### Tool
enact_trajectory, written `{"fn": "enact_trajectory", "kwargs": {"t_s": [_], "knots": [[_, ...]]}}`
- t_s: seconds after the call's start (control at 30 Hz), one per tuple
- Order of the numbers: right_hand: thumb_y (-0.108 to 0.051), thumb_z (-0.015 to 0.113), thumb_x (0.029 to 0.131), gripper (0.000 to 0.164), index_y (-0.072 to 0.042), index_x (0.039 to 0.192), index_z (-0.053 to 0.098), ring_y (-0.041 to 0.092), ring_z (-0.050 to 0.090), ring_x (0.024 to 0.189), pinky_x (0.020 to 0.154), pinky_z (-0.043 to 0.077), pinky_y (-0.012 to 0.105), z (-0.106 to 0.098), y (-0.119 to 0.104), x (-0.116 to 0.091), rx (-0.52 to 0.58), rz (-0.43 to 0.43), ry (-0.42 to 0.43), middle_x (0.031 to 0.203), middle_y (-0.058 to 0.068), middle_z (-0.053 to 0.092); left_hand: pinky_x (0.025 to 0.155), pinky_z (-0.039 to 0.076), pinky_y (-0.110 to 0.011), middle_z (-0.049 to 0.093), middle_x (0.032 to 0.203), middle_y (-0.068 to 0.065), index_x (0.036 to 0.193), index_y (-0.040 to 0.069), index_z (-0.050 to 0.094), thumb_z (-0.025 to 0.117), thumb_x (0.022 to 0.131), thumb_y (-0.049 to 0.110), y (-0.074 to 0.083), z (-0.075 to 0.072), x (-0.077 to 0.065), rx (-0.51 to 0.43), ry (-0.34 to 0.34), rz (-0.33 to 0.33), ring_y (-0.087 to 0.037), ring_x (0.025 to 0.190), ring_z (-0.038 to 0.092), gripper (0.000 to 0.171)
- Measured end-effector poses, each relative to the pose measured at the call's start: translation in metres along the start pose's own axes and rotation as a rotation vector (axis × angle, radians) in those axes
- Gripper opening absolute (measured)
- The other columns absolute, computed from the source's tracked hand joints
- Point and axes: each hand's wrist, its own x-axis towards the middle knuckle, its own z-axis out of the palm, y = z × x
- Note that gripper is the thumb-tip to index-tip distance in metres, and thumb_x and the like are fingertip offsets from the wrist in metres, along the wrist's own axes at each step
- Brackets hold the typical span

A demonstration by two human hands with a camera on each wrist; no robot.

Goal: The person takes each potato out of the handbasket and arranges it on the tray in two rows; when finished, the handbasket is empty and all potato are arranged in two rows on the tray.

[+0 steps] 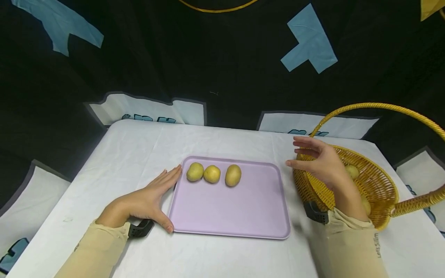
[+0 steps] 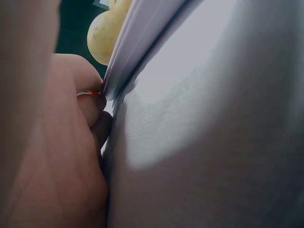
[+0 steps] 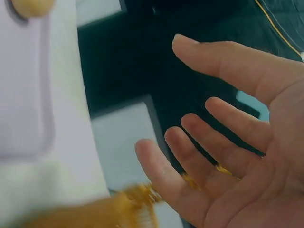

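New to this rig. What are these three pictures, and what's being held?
No machine here: a person works bare-handed. The wide picture is shot from the head, looking forward and down; the other two from the left and right wrists.

On a white-covered table lies a flat, lilac, rectangular tray bearing three rounded, yellowish fruit-like pieces. To its right stands a golden woven basket with similar pieces inside.

The left hand touches the tray's left edge; the right hand, near the basket, holds nothing.
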Motion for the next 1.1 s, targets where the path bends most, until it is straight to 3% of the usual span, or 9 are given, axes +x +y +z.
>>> {"fn": "enact_trajectory", "kwargs": {"t_s": [0.13,0.3,0.4,0.5,0.57,0.7,0.9,1.1], "knots": [[-0.038,0.084,0.083,0.082,-0.009,0.149,0.046,0.032,0.052,0.128,0.083,0.053,0.017,-0.028,0.005,0.001,-0.046,0.084,-0.002,0.144,0.015,0.053,0.115,0.002,-0.068,-0.004,0.169,-0.01,0.163,0.01,0.002,0.094,0.045,0.062,0.0,0.001,0.0,-0.001,-0.001,-0.003,-0.045,0.149,-0.009,0.158],[-0.045,0.083,0.082,0.085,-0.009,0.149,0.046,0.034,0.051,0.127,0.079,0.053,0.017,-0.05,0.017,0.011,-0.093,0.186,-0.021,0.142,0.02,0.052,0.115,0.002,-0.068,-0.004,0.169,-0.01,0.162,0.009,0.002,0.094,0.045,0.063,0.0,0.0,-0.002,0.006,-0.002,-0.002,-0.045,0.149,-0.009,0.158],[-0.05,0.082,0.081,0.087,-0.008,0.148,0.046,0.036,0.049,0.127,0.091,0.053,0.029,-0.055,0.027,0.017,-0.127,0.24,-0.008,0.142,0.022,0.051,0.115,0.002,-0.067,-0.004,0.168,-0.011,0.162,0.008,0.003,0.094,0.046,0.062,-0.001,-0.001,-0.002,0.004,-0.002,0.001,-0.045,0.149,-0.009,0.158],[-0.054,0.082,0.08,0.091,-0.007,0.149,0.045,0.038,0.044,0.128,0.104,0.044,0.051,-0.059,0.038,0.022,-0.139,0.293,-0.002,0.144,0.023,0.048,0.115,0.002,-0.068,-0.004,0.169,-0.011,0.162,0.009,0.002,0.094,0.046,0.063,-0.001,0.0,-0.002,0.003,-0.002,0.0,-0.045,0.149,-0.009,0.158],[-0.054,0.081,0.08,0.092,-0.005,0.149,0.045,0.039,0.044,0.125,0.106,0.04,0.058,-0.06,0.047,0.025,-0.141,0.314,-0.002,0.143,0.025,0.048,0.115,0.002,-0.068,-0.004,0.169,-0.01,0.163,0.01,0.002,0.094,0.045,0.063,-0.001,0.0,-0.001,0.004,-0.003,-0.002,-0.045,0.149,-0.009,0.158],[-0.05,0.08,0.084,0.087,-0.002,0.148,0.046,0.037,0.044,0.122,0.104,0.04,0.055,-0.06,0.062,0.027,-0.155,0.326,0.017,0.142,0.025,0.047,0.115,0.002,-0.069,-0.004,0.169,-0.01,0.163,0.011,0.001,0.094,0.045,0.063,-0.001,0.001,0.0,-0.001,-0.004,-0.004,-0.045,0.149,-0.01,0.158],[-0.034,0.08,0.086,0.073,0.004,0.141,0.051,0.04,0.044,0.122,0.107,0.035,0.058,-0.059,0.072,0.027,-0.183,0.302,0.137,0.138,0.029,0.049,0.115,0.002,-0.068,-0.005,0.169,-0.009,0.163,0.011,0.002,0.094,0.046,0.064,-0.002,0.0,-0.001,-0.006,-0.005,-0.003,-0.044,0.149,-0.01,0.158],[-0.028,0.08,0.086,0.073,0.005,0.144,0.047,0.042,0.043,0.121,0.109,0.032,0.062,-0.062,0.08,0.026,-0.197,0.358,0.104,0.14,0.03,0.046,0.116,0.003,-0.067,-0.005,0.169,-0.008,0.163,0.011,0.002,0.094,0.045,0.064,-0.002,0.0,-0.001,-0.002,-0.004,-0.006,-0.043,0.15,-0.009,0.158]]}}
